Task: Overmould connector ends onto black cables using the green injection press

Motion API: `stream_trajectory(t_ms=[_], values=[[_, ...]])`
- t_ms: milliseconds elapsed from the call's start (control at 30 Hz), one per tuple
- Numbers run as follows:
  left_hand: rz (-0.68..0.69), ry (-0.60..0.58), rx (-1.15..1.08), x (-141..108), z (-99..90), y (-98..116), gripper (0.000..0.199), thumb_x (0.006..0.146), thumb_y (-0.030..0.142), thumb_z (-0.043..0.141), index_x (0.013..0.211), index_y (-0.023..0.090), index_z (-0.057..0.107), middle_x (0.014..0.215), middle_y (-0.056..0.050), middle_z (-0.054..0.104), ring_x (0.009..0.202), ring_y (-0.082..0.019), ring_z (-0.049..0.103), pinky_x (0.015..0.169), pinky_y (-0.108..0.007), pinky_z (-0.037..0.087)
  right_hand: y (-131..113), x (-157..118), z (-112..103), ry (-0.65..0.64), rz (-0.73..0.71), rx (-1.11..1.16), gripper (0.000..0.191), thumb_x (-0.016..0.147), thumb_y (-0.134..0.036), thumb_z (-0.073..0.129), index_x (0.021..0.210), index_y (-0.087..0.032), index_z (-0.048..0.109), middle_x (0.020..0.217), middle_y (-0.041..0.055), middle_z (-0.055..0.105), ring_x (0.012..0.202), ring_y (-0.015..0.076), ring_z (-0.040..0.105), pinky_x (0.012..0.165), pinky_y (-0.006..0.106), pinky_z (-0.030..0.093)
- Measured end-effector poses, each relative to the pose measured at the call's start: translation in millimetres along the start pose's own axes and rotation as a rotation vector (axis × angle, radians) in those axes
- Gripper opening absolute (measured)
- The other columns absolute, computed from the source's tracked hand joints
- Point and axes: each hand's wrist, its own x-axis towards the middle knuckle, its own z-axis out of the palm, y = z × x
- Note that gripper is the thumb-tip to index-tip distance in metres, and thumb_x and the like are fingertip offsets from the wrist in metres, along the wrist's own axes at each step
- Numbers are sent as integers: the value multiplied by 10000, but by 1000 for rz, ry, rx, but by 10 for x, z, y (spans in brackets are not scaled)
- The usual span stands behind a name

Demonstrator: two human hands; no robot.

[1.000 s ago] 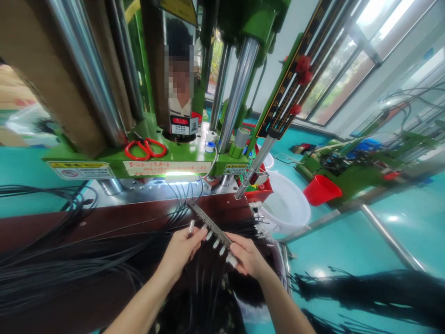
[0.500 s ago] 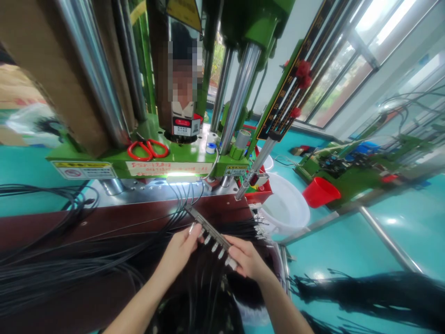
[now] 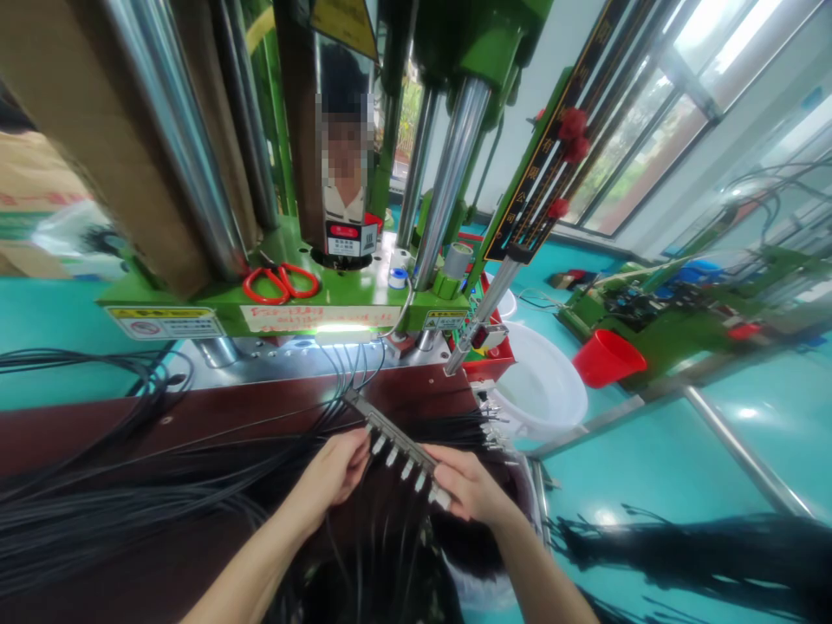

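Note:
A narrow dark metal bar (image 3: 393, 431) slants across the middle, its right end lower and nearer me. Several silver cable connectors (image 3: 407, 469) sit in a row along its near edge, with thin black cables hanging below. My right hand (image 3: 471, 485) is closed around the bar's right end, thumb on top. My left hand (image 3: 338, 471) is closed beside the bar's left half, at the first connectors. Its fingertips are pressed together and partly hidden; what they pinch is too small to make out.
Behind the bar stands a green press (image 3: 351, 312) with red-handled scissors (image 3: 282, 282) on its ledge. Black cables (image 3: 162, 503) cover the brown table (image 3: 78, 425) at left. A white tub (image 3: 559, 381) and red bucket (image 3: 611, 357) stand at right, near a metal rail (image 3: 734, 446).
My left hand has slid off the bar's face, slightly down and left, its thumb no longer lying on the bar. The right hand keeps its hold. The view has shifted slightly.

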Motion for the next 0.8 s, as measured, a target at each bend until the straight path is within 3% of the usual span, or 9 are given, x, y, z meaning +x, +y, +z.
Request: stream_trajectory(t_ms=[300, 567, 800], values=[[-19, 34, 34, -42, 12, 50, 423, 678, 523, 437, 487, 206, 234, 366, 94, 201, 326, -29, 129, 370, -187, 65, -29, 1, 18, -42, -1, -31, 417, 839, -359, 452, 1216, -185, 487, 584, -32, 444, 390, 18, 297, 332, 137, 233], [-41, 100, 107, -76, -4, 51, 395, 668, 504, 423, 504, 206, 223, 406, 101, 174, 342, -23, 132, 384, -165, 65, -114, -48, 19, -123, -166, -380, 386, 872, -298, 370, 1243, -218, 440, 682, -19, 468, 536, 60, 390, 481, 173, 339], [-46, 65, 145, -10, 9, 27, 392, 705, 506, 386, 498, 207, 241, 372, 105, 171, 317, -27, 112, 351, -170, 72, -44, -74, 52, -90, -127, -278, 379, 866, -319, 385, 1221, -211, 460, 620, -34, 442, 459, 42, 361, 424, 160, 316]])
